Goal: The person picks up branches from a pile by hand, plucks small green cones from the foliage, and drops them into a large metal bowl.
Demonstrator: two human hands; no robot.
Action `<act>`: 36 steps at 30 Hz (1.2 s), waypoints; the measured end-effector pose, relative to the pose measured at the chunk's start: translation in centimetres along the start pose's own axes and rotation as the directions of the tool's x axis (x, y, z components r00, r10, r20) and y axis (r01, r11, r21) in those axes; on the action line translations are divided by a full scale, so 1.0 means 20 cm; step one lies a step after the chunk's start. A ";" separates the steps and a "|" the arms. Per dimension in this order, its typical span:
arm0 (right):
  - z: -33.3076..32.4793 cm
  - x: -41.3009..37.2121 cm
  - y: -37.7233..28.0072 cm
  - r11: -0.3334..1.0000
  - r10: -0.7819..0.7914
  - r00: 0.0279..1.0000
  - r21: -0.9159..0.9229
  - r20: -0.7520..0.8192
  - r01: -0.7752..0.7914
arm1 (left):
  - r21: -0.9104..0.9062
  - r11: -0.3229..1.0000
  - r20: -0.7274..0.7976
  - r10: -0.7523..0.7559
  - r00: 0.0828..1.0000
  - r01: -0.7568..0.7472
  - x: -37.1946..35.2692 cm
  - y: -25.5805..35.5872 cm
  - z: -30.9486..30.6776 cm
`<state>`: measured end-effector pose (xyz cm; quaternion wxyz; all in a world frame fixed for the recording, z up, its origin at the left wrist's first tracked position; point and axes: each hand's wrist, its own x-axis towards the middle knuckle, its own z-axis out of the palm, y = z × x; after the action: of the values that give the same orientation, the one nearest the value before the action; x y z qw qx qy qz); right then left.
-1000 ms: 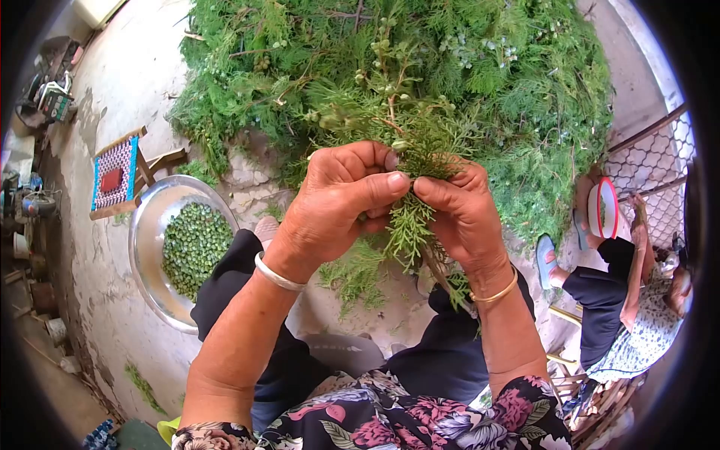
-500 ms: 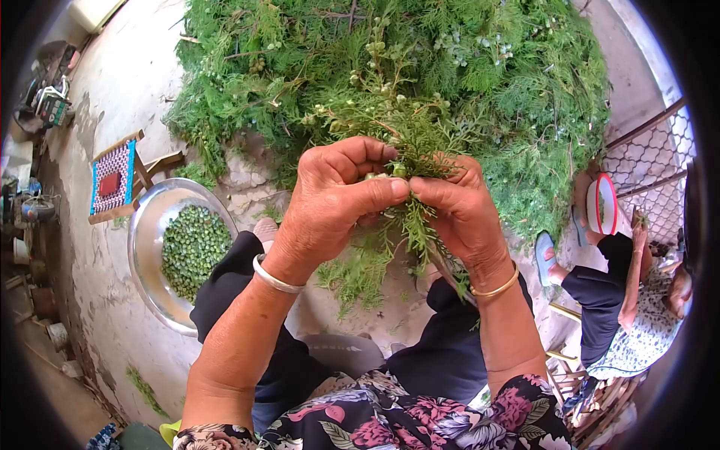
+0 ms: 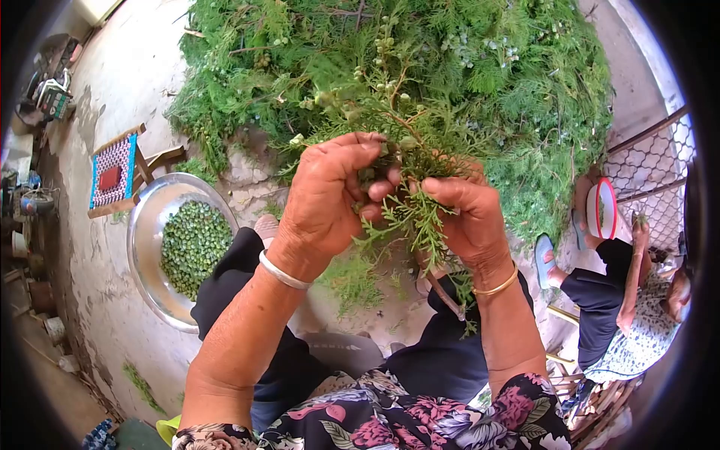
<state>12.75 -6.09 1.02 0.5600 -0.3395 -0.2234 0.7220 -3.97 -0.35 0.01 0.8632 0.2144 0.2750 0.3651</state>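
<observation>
My right hand (image 3: 474, 217) is closed round a leafy evergreen branch (image 3: 424, 225), its thumb pressed on the sprigs and the bare woody stem (image 3: 445, 296) sticking out below. Beside it, my left hand (image 3: 319, 191) is closed, thumb and forefinger pinched at the foliage. A few small green cones show dimly inside its curled fingers. Another green cone (image 3: 407, 142) sits on the branch just right of the left fingertips. On my left, a wide metal basin (image 3: 146, 281) holds a heap of loose green cones (image 3: 196, 247).
A large pile of cut evergreen branches (image 3: 525, 97) lies ahead. Behind the basin stands a low woven stool (image 3: 112, 169). To the right, a seated person (image 3: 637, 330) has a red-rimmed white bowl (image 3: 602, 210) nearby, beside a wire mesh panel (image 3: 652, 169).
My left thumb has moved up off the cone between my hands, and its fingers have curled in. The branch has turned slightly, its stem showing more below my right hand.
</observation>
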 end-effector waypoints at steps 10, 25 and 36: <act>0.00 0.03 0.06 0.956 -0.056 0.998 -0.290 -0.036 0.043 | 0.224 0.968 -0.003 0.113 0.994 -0.110 0.01 -0.01 -0.01; 0.01 0.03 0.03 0.999 -0.031 0.979 -0.039 -0.201 0.024 | 0.040 0.999 0.080 -0.024 0.997 0.021 0.01 -0.05 -0.01; -0.08 0.06 -0.01 0.961 0.040 0.999 0.273 -0.024 -0.032 | -0.064 0.997 -0.117 0.029 0.993 -0.037 0.02 0.01 -0.09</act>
<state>13.85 -4.97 -0.23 0.5916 -0.2735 -0.1075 0.7508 -5.03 0.32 -1.44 0.8461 0.1689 0.3090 0.4001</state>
